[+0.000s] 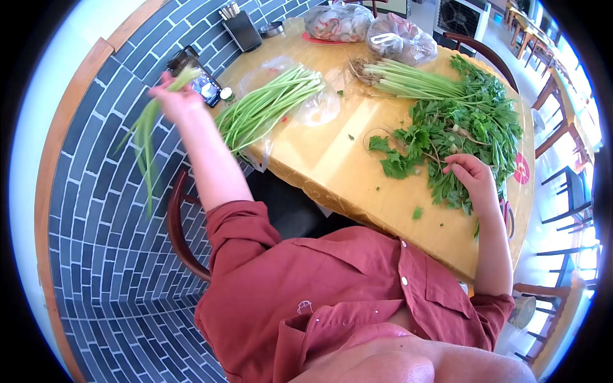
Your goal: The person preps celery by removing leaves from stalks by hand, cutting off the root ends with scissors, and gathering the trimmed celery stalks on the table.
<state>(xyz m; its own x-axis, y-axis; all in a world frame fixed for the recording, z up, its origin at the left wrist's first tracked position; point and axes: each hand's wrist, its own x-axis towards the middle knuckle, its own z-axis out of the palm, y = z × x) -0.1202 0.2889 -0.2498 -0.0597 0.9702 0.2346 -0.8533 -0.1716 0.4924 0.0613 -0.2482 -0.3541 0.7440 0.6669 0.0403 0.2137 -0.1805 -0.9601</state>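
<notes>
At the upper left, my left hand (177,101) is closed round a few pale green stalks (148,121), whose thin ends hang down in front of the brick wall. A pile of trimmed green stalks (268,105) lies just right of it on a clear plastic bag (322,108). My right hand (469,173) is at the lower edge of a heap of leafy greens (472,121), its fingers bent and close together near a thin stem; whether they grip it is too small to tell. Uncut stalks with roots (415,80) lie behind the heap.
Two filled plastic bags (338,22) (401,39) stand at the table's back. A phone (205,86), a small round container (227,94) and a black chopstick holder (241,29) are by the wall. Chairs (185,223) surround the table (332,166).
</notes>
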